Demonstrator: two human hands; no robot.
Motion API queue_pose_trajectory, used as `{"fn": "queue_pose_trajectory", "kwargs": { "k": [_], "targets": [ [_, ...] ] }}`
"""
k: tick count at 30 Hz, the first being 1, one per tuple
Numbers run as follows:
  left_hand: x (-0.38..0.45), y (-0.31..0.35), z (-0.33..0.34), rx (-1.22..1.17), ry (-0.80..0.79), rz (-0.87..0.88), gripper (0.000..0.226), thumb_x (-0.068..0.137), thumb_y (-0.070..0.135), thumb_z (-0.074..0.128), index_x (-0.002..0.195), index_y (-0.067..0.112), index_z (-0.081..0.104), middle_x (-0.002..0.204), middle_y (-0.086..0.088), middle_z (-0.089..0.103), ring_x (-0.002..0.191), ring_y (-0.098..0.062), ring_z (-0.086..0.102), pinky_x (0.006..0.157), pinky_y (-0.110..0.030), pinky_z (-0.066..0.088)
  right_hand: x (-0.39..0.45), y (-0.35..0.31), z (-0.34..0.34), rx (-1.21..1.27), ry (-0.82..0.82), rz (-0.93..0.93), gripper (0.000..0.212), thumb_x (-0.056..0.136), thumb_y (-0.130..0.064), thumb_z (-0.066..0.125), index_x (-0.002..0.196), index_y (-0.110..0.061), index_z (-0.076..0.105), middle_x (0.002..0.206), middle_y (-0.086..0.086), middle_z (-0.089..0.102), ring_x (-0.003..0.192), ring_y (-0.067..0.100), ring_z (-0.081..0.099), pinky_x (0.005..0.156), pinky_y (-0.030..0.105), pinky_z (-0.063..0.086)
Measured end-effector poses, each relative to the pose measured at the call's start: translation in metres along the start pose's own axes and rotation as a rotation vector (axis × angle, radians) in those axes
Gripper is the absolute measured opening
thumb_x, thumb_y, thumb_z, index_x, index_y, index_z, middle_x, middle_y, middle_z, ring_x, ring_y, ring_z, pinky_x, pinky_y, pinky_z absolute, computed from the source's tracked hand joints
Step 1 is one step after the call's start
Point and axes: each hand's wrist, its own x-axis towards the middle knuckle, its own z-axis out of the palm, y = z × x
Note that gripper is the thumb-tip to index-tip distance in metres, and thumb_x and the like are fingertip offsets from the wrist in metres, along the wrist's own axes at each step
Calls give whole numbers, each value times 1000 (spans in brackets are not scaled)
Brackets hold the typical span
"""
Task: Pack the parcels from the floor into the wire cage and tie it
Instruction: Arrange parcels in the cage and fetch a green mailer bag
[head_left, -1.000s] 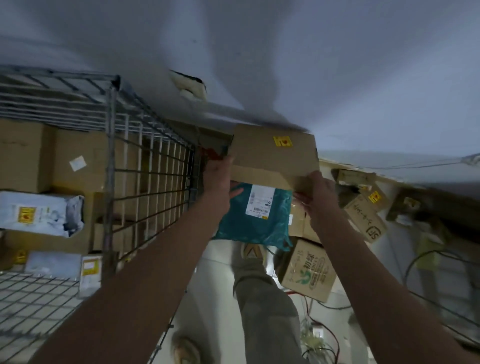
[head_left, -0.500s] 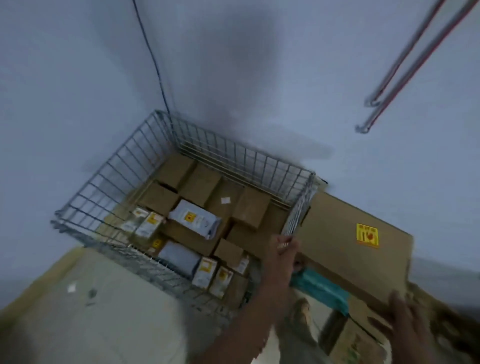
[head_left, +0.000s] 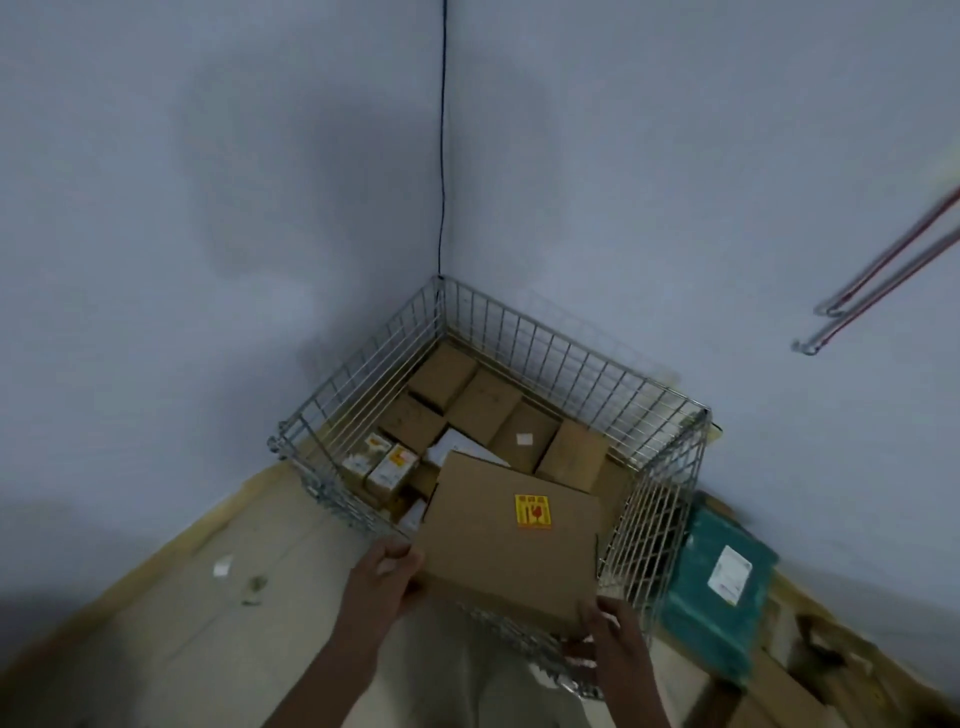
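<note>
I hold a large flat cardboard box with a yellow fragile sticker over the near part of the wire cage. My left hand grips its near left corner. My right hand grips its near right corner. Inside the cage lie several brown boxes and small parcels with yellow labels. A white mailer is partly hidden under the held box.
The cage stands in a room corner between two pale walls. A teal plastic mailer with a white label lies on the floor right of the cage, beside more cardboard parcels. Two metal rods hang at the right. My legs are below.
I have turned from the parcel pile towards the cage and swung the large box from its right side to above its near part. The teal mailer stayed on the floor.
</note>
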Motion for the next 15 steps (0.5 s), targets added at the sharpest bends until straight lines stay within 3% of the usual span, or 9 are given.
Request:
{"fn": "queue_pose_trajectory", "kwargs": {
  "k": [3, 6, 8, 11, 15],
  "targets": [
    [25, 0, 2, 25, 14, -42, 15, 99, 16, 68, 98, 1, 63, 100, -20, 70, 95, -33, 72, 81, -41, 64, 14, 4, 11, 15, 10, 48, 16, 101, -25, 61, 112, -13, 55, 104, 14, 69, 74, 36, 75, 52, 34, 57],
    [63, 9, 19, 103, -1, -82, 15, 101, 18, 66, 99, 4, 63, 96, -20, 69, 87, -30, 71, 74, -37, 62, 48, 0, 26, 41, 85, 98, 19, 100, -27, 63, 112, -15, 55, 106, 15, 68, 77, 37, 74, 54, 36, 57],
    [96, 14, 30, 202, -17, -116, 11, 103, 18, 62, 104, 7, 63, 95, -15, 66, 82, -28, 67, 74, -41, 61, 83, 1, 35, 52, 117, 125, 19, 101, -25, 62, 113, -12, 55, 102, 14, 69, 73, 34, 74, 55, 35, 56],
    [152, 15, 44, 376, 31, -146, 13, 104, 22, 59, 101, 11, 65, 100, -17, 67, 90, -35, 67, 89, -53, 57, 137, -1, 57, 53, 114, 148, 20, 102, -22, 59, 117, -8, 56, 102, 17, 71, 72, 34, 72, 61, 38, 55],
    [234, 12, 53, 543, 65, -242, 9, 104, 23, 55, 105, 20, 63, 100, -14, 68, 87, -31, 68, 81, -50, 58, 208, -2, 97, 30, 73, 179, 24, 102, -24, 59, 124, -16, 57, 110, 14, 69, 81, 33, 73, 63, 39, 57]
  ]
}}
